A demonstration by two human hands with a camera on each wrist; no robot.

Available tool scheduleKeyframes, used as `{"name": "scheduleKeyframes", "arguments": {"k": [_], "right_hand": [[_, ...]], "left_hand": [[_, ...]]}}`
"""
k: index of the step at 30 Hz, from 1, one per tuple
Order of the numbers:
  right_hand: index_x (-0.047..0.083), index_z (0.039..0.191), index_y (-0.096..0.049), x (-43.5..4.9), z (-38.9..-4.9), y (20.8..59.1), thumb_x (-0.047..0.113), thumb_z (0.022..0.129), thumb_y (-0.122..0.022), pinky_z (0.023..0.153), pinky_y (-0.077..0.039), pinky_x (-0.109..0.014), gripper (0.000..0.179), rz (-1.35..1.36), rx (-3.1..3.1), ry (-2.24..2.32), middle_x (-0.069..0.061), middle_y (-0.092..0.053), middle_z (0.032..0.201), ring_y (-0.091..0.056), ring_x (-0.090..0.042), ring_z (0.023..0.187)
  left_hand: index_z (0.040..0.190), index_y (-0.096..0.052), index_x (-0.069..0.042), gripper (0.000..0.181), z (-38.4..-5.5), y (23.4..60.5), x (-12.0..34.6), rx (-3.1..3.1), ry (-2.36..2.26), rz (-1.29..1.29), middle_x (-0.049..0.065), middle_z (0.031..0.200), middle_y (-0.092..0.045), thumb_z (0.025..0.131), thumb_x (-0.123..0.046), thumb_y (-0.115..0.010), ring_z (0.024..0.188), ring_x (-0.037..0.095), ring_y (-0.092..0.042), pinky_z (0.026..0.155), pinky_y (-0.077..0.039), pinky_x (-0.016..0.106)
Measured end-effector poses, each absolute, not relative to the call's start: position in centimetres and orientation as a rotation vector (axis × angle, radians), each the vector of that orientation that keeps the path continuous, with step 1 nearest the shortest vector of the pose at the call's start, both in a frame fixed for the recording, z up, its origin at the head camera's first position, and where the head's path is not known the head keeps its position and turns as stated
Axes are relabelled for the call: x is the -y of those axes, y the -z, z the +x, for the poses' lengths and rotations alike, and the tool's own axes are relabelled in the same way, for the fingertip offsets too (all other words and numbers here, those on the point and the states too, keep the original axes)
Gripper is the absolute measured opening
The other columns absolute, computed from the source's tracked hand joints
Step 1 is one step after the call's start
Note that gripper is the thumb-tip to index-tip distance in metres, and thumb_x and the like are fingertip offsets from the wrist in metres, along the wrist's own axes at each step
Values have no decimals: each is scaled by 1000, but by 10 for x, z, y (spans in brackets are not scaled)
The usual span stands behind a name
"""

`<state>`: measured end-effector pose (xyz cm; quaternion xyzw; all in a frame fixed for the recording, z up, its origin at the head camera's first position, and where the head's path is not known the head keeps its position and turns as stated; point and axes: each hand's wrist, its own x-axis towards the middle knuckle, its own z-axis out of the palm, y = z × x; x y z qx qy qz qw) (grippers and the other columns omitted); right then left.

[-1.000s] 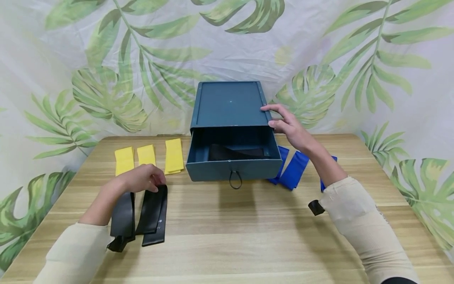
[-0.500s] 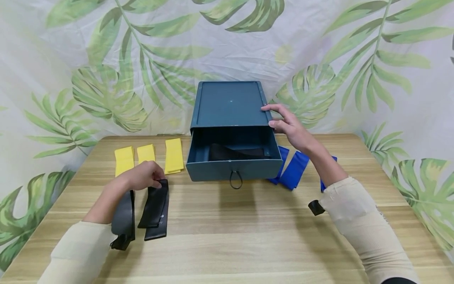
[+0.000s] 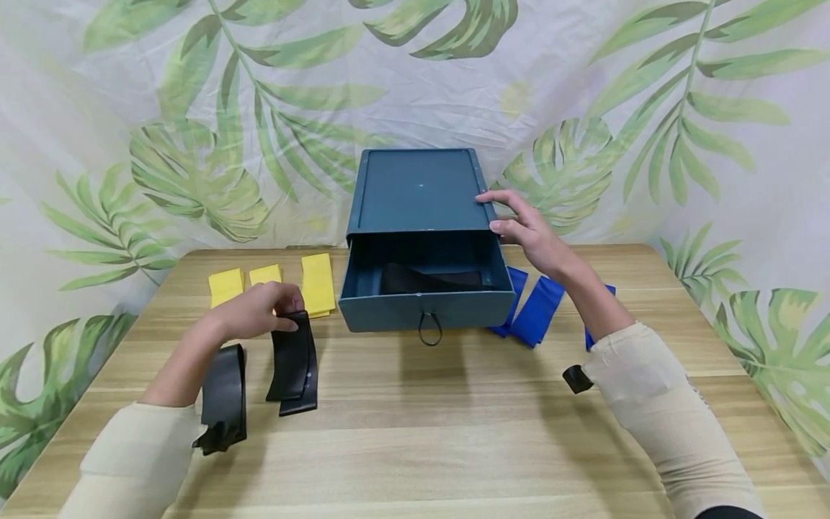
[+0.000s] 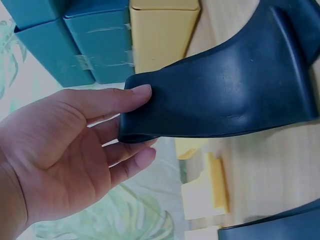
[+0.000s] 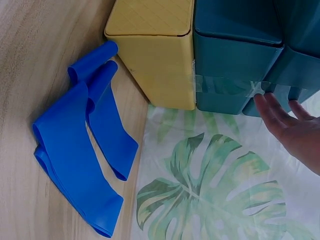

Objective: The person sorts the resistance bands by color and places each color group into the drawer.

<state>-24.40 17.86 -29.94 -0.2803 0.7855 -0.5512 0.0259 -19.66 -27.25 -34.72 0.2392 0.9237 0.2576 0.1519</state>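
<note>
Head view: left hand (image 3: pixel 262 311) has a folded, flat, black rubbery band (image 3: pixel 289 360) pinched by its far end, over the left part of the pale wood-grain desk (image 3: pixel 415 461). Left wrist view has the thumb on one face and fingers behind, so I'd guess that grip at the fold keeps the layers together. Can't tell if the near end touches the desk.

Second black band (image 3: pixel 222 389) lies just left of it. Right hand (image 3: pixel 530 232) isn't clasping anything, its grip just rests fingertips on the right edge of the teal plastic box (image 3: pixel 420 189), probably steadying it, since the teal drawer (image 3: pixel 428 311) sticks out nearward with black material (image 3: pixel 431 280) inside. Flat yellow strips (image 3: pixel 318 277) sit far left, glossy blue strips (image 3: pixel 537 311) right, seemingly grouped by colour.
</note>
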Motion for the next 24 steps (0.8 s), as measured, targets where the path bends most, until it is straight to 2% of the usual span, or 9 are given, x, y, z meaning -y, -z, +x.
{"name": "scheduleKeyframes", "arguments": {"k": [6, 13, 15, 24], "right_hand": [[2, 151, -43, -178, -246, 299, 19, 105, -46, 114, -34, -66, 49, -851, -2440, 1694, -10, -25, 167, -44, -39, 138], [3, 151, -44, -177, -248, 299, 19, 106, -45, 114, -34, -66, 48, -849, -2443, 1697, -9, -26, 167, -44, -39, 140], [3, 151, -43, -176, -248, 298, 19, 106, -45, 114, -34, -66, 49, -853, -2442, 1694, -10, -26, 167, -42, -39, 141], [2, 151, -43, -176, -246, 297, 19, 105, -46, 113, -34, -67, 49, -844, -2442, 1697, -11, -27, 166, -42, -39, 140]], "left_hand": [[107, -56, 0, 26, -197, 332, 271, -2660, -778, 765, 8, 93, -61, 90, 3, -76, 83, 21, -59, 69, -51, 37], [101, -48, -7, 34, -190, 316, 266, -2699, -813, 904, 3, 93, -50, 89, 2, -78, 88, 21, -54, 74, -48, 36], [100, -48, -9, 33, -188, 312, 265, -2703, -814, 936, 2, 93, -48, 90, 2, -78, 88, 21, -53, 74, -48, 35], [104, -58, -8, 22, -184, 303, 262, -2738, -811, 972, 0, 98, -58, 93, 5, -72, 93, 19, -60, 82, -52, 40]]}}
